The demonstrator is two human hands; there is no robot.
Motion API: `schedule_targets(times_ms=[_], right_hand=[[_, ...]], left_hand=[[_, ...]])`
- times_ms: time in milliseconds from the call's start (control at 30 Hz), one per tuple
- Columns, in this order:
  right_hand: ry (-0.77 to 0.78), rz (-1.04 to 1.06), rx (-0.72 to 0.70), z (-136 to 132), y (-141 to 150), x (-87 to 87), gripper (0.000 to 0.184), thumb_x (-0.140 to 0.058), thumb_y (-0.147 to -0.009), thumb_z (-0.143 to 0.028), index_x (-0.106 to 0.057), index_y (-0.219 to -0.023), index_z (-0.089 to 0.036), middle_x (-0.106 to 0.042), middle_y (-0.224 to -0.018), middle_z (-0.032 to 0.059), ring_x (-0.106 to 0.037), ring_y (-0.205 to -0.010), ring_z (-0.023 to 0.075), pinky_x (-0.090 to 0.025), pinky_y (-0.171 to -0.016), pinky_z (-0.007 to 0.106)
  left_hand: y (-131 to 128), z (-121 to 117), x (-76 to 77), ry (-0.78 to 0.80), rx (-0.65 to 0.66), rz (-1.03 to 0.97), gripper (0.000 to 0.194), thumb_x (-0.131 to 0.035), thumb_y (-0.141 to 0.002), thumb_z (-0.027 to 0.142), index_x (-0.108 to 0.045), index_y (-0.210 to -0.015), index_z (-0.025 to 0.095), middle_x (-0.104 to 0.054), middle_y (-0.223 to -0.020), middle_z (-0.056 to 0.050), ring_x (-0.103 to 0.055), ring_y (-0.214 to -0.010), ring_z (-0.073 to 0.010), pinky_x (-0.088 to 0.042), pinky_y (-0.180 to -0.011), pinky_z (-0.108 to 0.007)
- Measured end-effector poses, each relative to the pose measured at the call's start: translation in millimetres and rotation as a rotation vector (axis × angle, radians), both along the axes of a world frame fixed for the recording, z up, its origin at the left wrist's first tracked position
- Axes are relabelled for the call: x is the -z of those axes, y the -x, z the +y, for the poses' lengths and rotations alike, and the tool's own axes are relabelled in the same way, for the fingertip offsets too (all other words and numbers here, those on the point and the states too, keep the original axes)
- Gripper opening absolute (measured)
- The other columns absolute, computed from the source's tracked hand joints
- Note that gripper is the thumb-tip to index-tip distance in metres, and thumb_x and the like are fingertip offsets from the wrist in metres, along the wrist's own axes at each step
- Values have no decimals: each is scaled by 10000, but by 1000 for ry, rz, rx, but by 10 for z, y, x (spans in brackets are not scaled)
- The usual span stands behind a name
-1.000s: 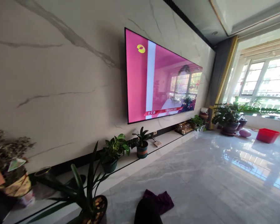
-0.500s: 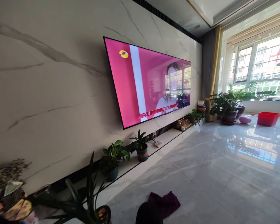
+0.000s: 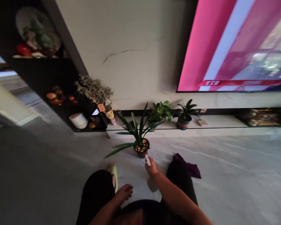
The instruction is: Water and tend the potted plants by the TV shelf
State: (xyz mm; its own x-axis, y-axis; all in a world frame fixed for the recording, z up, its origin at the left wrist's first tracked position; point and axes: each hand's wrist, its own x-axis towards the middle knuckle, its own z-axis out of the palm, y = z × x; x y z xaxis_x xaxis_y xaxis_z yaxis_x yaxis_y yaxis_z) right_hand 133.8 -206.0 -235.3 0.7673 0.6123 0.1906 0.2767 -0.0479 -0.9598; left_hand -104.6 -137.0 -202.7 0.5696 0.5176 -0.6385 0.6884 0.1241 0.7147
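My right hand (image 3: pixel 152 168) is closed around the neck of a spray bottle (image 3: pixel 148 160) with a white head and a red nozzle tip. The bottle's pale body shows dimly below the hand. The nozzle points at a potted plant (image 3: pixel 141 147) with long strap-like leaves, in a dark pot with light pieces on its soil, standing on the floor just ahead. My left hand (image 3: pixel 124 193) hangs by my left knee with its fingers loosely bent and apart, and nothing shows in it.
A purple cloth (image 3: pixel 194 170) lies on the floor by my right knee. Two small potted plants (image 3: pixel 159 113) (image 3: pixel 184 121) stand on the low ledge (image 3: pixel 215 132) beneath the television (image 3: pixel 208 56). Dried flowers (image 3: pixel 93 89) and a dark shelf unit (image 3: pixel 37 73) are at the left.
The view has swung left and down. Both hands and the spray bottle are now in sight, and the strap-leaved plant shows whole. The cloth still lies on the floor.
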Motion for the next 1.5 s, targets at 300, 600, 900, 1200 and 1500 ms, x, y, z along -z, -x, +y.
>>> schedule_targets(times_ms=[300,600,900,1200,1500], right_hand=[[-49,-111,-36,43,-73,388,508,-625,-729,-292,-707,-1230,-264,-785,-1148,108,-741,-1060,297,-623,-958,454],[17,-130,-39,101,-95,472,428,-601,-784,-318,-699,-1195,-251,-762,-1028,99,-733,-934,269,-633,-862,435],[40,-119,-68,429,-345,220,257,-628,-790,-379,-676,-980,-213,-746,-897,98,-693,-793,248,-629,-756,417],[18,-100,-58,523,-436,102,150,-610,-804,-404,-609,-836,-257,-684,-752,59,-624,-682,221,-607,-665,383],[10,-114,-41,471,-413,113,213,-625,-829,-468,-582,-773,-267,-614,-616,13,-545,-570,188,-538,-544,338]], left_hand=[[61,170,445,42,-10,-77,445,-792,-697,523,-656,-995,222,-718,-926,-26,-686,-888,-237,-509,-842,-375],[84,159,589,43,26,-105,370,-736,-721,455,-665,-994,214,-728,-913,-38,-716,-880,-248,-522,-843,-377],[112,129,642,12,63,-84,310,-685,-759,408,-674,-1002,215,-747,-913,-39,-725,-884,-243,-528,-836,-366],[136,143,640,-23,80,-40,341,-680,-735,457,-655,-983,223,-719,-885,-41,-715,-895,-261,-523,-846,-377],[143,159,661,-28,88,-20,362,-692,-753,495,-668,-1001,232,-714,-868,-38,-699,-912,-275,-523,-850,-392]])
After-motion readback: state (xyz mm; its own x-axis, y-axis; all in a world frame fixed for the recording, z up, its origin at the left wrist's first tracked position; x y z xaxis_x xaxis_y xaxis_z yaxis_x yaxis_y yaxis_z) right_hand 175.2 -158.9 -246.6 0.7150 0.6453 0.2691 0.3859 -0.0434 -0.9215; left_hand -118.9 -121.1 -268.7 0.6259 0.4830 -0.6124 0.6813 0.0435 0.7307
